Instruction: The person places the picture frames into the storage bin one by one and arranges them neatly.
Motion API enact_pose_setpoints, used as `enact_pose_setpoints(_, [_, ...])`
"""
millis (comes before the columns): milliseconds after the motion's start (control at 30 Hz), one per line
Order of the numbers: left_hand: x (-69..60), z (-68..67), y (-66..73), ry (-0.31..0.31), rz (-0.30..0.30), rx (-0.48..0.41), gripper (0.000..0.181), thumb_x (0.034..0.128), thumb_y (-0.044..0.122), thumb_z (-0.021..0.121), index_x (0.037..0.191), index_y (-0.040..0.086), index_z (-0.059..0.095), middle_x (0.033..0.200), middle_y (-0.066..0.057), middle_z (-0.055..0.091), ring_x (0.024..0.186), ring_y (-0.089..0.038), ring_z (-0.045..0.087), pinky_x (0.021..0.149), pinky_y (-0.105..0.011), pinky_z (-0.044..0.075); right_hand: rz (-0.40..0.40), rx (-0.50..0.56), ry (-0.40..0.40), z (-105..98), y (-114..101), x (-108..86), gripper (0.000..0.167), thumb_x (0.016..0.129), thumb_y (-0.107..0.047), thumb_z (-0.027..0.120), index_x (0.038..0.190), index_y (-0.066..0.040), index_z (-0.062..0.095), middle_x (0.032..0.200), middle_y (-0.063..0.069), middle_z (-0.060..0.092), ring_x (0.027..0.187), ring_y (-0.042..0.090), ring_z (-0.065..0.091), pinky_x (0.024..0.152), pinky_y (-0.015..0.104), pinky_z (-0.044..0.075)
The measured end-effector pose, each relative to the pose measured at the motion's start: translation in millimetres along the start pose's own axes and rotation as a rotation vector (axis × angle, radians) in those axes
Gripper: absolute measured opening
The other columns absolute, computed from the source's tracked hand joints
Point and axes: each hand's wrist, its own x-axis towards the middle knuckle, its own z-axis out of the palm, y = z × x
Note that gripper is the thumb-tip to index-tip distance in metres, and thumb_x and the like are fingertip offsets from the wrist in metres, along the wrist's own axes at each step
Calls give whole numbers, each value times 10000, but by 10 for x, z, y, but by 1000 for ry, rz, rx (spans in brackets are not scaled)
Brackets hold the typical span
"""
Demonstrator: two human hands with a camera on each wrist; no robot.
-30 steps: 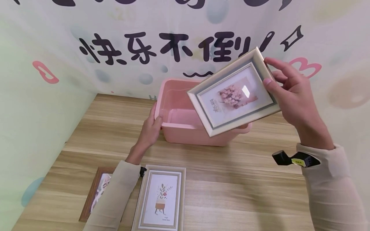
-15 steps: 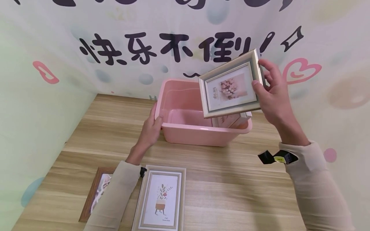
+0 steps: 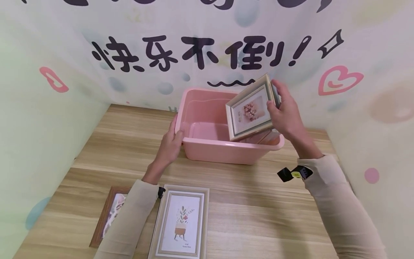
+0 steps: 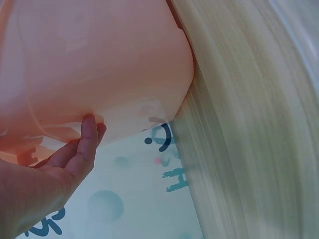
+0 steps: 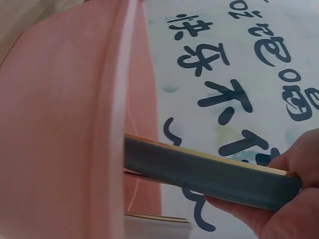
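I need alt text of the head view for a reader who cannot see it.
A person's right grip holds a tilted flower-picture frame at the opening of a pink bin that the left grip holds. A brown frame and a plant-picture frame lie on the wooden table.

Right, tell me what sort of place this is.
Probably a small staged work corner: a pale printed backdrop with black Chinese characters borders a flat wood-grain tabletop, which bears a rectangular pink plastic bin.

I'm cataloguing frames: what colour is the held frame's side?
The frame's side is dark grey, clearest in right wrist view.
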Motion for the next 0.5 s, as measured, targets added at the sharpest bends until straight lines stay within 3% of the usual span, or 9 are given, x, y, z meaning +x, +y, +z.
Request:
enact_pose_setpoints(233, [3,5,1,0,0,-2,613,1044,297,318,1611,227,95,1615,-98,283,1346,-353,448,1067,-531,418,-118,-202,-21,156,173,59,534,955,62,459,1484,2,409,1483,271,403,1291,421,436,1096,574,366])
enact_pose_setpoints(500, [0,4,4,-6,-11,-10,606,1053,311,319,1610,246,90,1591,-133,325,1245,-401,503,973,-547,492,-96,-272,-84,322,225,79,529,962,64,430,1489,17,401,1468,315,376,1291,458,438,1090,581,375])
